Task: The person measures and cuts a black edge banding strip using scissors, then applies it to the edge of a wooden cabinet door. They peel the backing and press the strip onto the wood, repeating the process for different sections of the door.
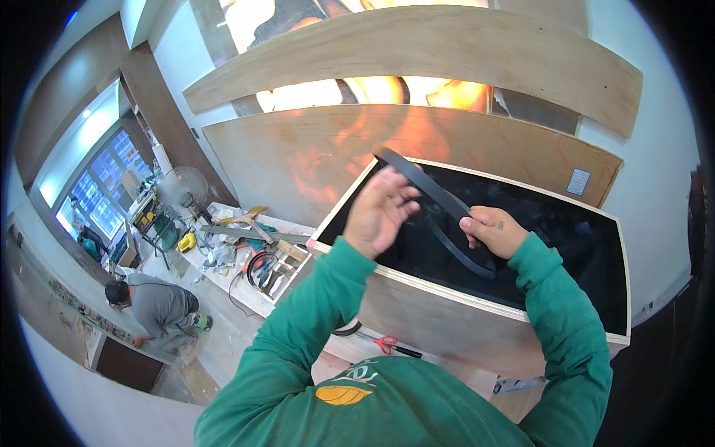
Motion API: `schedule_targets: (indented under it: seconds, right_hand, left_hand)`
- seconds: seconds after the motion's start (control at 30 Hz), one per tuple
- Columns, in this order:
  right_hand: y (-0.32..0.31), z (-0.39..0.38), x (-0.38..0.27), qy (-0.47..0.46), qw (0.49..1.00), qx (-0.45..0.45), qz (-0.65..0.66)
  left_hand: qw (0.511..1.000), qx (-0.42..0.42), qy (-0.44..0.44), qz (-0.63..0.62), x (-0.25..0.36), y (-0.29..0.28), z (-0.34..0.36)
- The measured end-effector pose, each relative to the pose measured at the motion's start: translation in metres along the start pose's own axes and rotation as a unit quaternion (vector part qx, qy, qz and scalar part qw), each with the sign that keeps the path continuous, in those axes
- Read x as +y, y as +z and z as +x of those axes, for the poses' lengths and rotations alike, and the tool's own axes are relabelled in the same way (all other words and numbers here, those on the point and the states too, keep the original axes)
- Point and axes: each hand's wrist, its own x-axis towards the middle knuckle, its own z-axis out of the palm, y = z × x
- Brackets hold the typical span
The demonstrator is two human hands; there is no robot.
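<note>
My right hand pinches a flat, flexible black strip between thumb and fingers. From that grip the strip runs up and to the left, curling over at its far end. My left hand is just below that end, slightly blurred, with its fingers apart and loosely bent. It does not appear to grip the strip. Under both hands lies a large box-like wooden piece with a glossy black top and pale bare edges. A curved dark band shows lower on the top; I cannot tell whether it is strip or reflection.
Behind the box lean a cardboard sheet and a curved wooden panel. Red-handled scissors lie near my body. At left are a tool tray, a fan, clutter and a bent-over person.
</note>
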Motion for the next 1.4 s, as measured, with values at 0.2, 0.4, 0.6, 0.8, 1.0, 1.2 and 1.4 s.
schedule_targets:
  seconds: [0.2,0.4,0.6,0.8,1.0,1.2,1.4]
  right_hand:
    - [0.012,-0.002,-0.001,-0.037,0.999,-0.013,0.037]
    - [0.009,-0.010,-0.013,-0.059,0.997,0.001,0.045]
    - [0.020,-0.011,-0.018,-0.048,0.998,-0.026,0.028]
    - [0.019,-0.009,-0.018,-0.065,0.997,-0.044,0.012]
    - [0.027,-0.011,-0.025,-0.056,0.996,-0.063,0.025]
    - [0.026,-0.019,-0.029,-0.054,0.994,-0.095,0.020]
    - [0.032,-0.016,-0.026,-0.066,0.989,-0.129,0.001]
  left_hand:
    - [0.964,-0.021,-0.071,0.256,-0.041,0.043,-0.014]
    - [0.952,-0.015,0.014,0.307,-0.050,0.041,0.004]
    - [0.929,0.082,0.076,0.354,-0.018,0.009,0.017]
    - [0.869,0.133,0.124,0.461,0.019,-0.041,0.030]
    - [0.840,0.170,0.160,0.489,0.040,-0.067,0.032]
    - [0.821,0.249,0.182,0.480,0.084,-0.112,0.036]
    - [0.796,0.275,0.229,0.488,0.137,-0.173,0.014]
